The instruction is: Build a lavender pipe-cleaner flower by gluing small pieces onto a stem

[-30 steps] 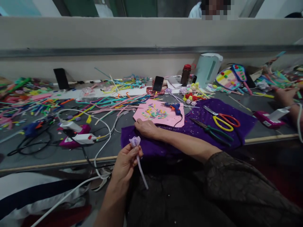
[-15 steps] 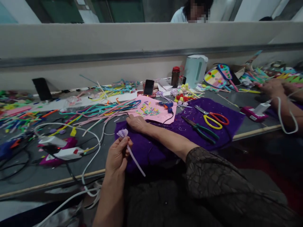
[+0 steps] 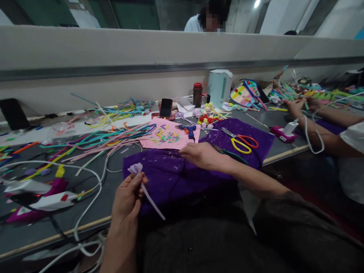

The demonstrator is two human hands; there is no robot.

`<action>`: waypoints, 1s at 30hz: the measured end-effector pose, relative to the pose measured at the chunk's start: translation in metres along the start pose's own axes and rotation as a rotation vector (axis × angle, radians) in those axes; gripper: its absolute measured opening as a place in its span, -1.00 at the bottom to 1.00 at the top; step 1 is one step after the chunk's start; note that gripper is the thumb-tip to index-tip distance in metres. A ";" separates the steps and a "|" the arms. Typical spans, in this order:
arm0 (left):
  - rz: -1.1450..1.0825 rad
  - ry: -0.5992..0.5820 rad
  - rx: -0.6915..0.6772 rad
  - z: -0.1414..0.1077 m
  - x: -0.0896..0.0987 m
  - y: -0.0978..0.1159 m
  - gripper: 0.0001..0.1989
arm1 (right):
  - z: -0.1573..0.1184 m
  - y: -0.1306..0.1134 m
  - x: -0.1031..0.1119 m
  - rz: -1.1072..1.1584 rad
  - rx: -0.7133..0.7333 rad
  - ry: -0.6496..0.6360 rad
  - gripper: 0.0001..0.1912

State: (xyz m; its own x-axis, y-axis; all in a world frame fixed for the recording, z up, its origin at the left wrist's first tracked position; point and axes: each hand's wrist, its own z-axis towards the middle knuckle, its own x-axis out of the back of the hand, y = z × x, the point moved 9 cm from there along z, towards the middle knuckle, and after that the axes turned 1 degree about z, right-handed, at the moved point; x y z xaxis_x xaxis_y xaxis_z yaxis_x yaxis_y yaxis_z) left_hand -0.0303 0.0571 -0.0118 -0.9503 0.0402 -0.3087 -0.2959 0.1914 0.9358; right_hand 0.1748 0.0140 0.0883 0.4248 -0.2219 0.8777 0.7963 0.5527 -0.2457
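My left hand (image 3: 129,195) pinches a pale lilac pipe-cleaner flower (image 3: 135,168) just below its looped petals. Its stem (image 3: 153,204) slants down to the right over the purple cloth (image 3: 159,167). Above that cloth is my right hand (image 3: 199,154), back upward, with its fingers curled together and pointing left; whatever they hold, if anything, is hidden. Just beyond it a blue glue gun (image 3: 189,130) lies on a pink sheet (image 3: 148,143) strewn with short coloured pieces. Partly behind my right wrist are green-handled pliers (image 3: 236,155). Scissors (image 3: 241,146) with yellow and red handles lie farther right.
Loose pipe cleaners (image 3: 113,138) spread left of the pink sheet. White plugs (image 3: 54,201) and cables cover the near left. A phone (image 3: 165,108), a brown bottle (image 3: 197,94) and a kettle (image 3: 220,88) stand along the back. A co-worker's hands (image 3: 301,106) are at the right.
My right hand has moved right, from the left edge of the pink sheet to its near right corner. My left hand still pinches the flower. The view has swung right.
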 end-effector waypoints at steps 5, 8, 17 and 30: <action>-0.034 -0.020 0.020 -0.009 -0.021 0.010 -0.79 | -0.115 0.081 0.048 -0.065 -0.321 0.068 -0.77; -0.026 -0.015 0.014 -0.018 -0.041 0.017 -0.79 | -0.165 0.132 0.075 -0.238 -0.531 0.159 -0.74; 0.060 -0.154 0.081 -0.039 -0.103 0.004 -0.80 | -0.181 0.222 0.059 -0.488 -0.732 -0.206 -0.51; 0.069 -0.141 0.115 -0.054 -0.111 -0.009 -0.78 | -0.168 0.256 0.075 -0.281 -0.865 -0.241 -0.32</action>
State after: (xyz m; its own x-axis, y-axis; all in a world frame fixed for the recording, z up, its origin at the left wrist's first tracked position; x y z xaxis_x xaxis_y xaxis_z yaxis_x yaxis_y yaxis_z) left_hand 0.0722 -0.0016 0.0234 -0.9426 0.1924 -0.2730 -0.2100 0.2941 0.9324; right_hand 0.4828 0.0040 0.0217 0.1448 -0.0310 0.9890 0.9406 -0.3060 -0.1473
